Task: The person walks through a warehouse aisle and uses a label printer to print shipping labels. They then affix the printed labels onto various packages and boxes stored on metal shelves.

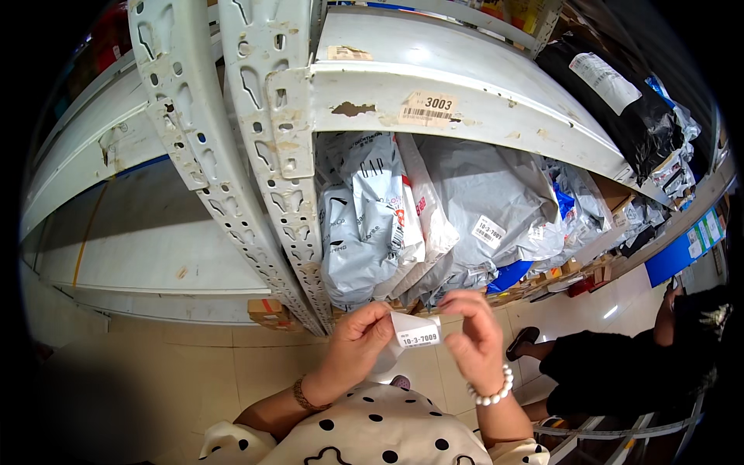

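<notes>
A short strip of white sticker labels [417,336] bears printed writing and a barcode. My left hand [363,337] pinches the strip at its left end between thumb and fingers, and its backing paper hangs below. My right hand [475,340] is at the strip's right end, thumb and fingers apart, with nothing seen between them. Just beyond both hands, a grey plastic mailer bag [465,180] with a white sticker stands on the lower shelf. White-grey printed mailer bags [366,232] lean at its left.
Perforated metal uprights [261,145] and a shelf beam [360,102] with a label stand in front. A black parcel [622,110] rests on the upper shelf at right. A small cardboard box [270,314] sits low at left. A person in black [616,372] is at the right, near a metal rack [628,433].
</notes>
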